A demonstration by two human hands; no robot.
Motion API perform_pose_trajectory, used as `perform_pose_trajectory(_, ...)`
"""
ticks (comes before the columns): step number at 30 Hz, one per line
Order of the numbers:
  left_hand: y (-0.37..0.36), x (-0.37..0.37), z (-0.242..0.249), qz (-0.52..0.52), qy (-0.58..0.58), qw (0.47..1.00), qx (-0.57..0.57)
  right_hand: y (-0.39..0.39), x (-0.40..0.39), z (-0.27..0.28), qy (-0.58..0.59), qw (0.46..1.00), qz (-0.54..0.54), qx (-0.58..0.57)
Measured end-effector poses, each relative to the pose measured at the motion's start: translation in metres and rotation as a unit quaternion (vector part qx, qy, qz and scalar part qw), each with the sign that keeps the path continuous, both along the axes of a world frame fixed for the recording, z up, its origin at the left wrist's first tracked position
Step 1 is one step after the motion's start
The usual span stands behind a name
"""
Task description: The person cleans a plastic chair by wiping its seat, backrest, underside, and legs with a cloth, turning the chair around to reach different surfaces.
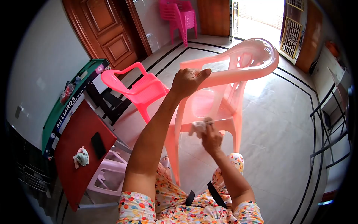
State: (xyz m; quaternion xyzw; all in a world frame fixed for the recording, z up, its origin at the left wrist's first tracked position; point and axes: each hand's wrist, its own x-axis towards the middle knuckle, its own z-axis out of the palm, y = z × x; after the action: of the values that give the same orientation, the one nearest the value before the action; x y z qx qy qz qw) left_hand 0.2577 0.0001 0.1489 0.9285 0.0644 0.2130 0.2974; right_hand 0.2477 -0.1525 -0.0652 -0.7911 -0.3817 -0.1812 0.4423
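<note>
A light pink plastic armchair [220, 118] stands right in front of me, its rounded backrest towards the doorway. My left hand [189, 81] is wrapped round the front of its near armrest, thumb lying along the top. Lower down, my right hand [212, 140] grips a crumpled whitish cloth [199, 127] beside the chair's seat and front leg. That hand is slightly blurred, its fingers bunched around the cloth.
A brighter pink chair [140, 89] stands to the left. On the red table [80, 128] lie a dark phone-like slab [98, 145] and a crumpled cloth [81, 158], with a pale pink stool [108, 172] beneath. Behind are a billiards table [71, 106] and stacked pink chairs [181, 18].
</note>
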Motion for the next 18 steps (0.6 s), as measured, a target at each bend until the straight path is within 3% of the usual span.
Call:
perform_pose_trajectory(2, -0.001, -0.001, 0.0, -0.005, -0.007, 1.0, 0.001, -0.02, 0.02, -0.026, 0.007, 0.997, -0.078, -0.015)
perform_pose_trajectory(4, -0.002, -0.001, 0.0, -0.001, 0.001, 1.0, -0.009, -0.049, 0.032, -0.016, 0.118, 0.988, -0.094, 0.041)
perform_pose_trajectory(6, -0.002, -0.001, 0.0, 0.003, 0.004, 1.0, -0.008, -0.08, 0.069, -0.048, 0.231, 0.94, -0.247, -0.035)
perform_pose_trajectory(8, -0.001, 0.0, -0.001, 0.007, 0.005, 1.0, -0.007, -0.108, 0.089, -0.051, 0.346, 0.875, -0.334, 0.054)
perform_pose_trajectory(10, 0.002, 0.001, -0.004, -0.006, -0.021, 1.0, -0.013, -0.114, 0.093, -0.042, 0.311, 0.867, -0.303, 0.244)
perform_pose_trajectory(11, 0.004, 0.002, -0.006, -0.005, -0.022, 1.0, -0.014, -0.117, 0.092, -0.039, 0.353, 0.849, -0.219, 0.326)
perform_pose_trajectory(12, 0.004, 0.003, -0.007, -0.005, -0.019, 1.0, -0.012, -0.104, 0.072, 0.007, 0.39, 0.817, -0.133, 0.403)
perform_pose_trajectory(14, 0.003, 0.004, -0.007, -0.006, -0.017, 1.0, -0.011, -0.084, 0.067, 0.024, 0.328, 0.82, -0.114, 0.455)
perform_pose_trajectory(18, 0.003, 0.002, -0.008, -0.006, -0.018, 1.0, -0.011, -0.042, 0.071, 0.066, 0.251, 0.863, -0.048, 0.436)
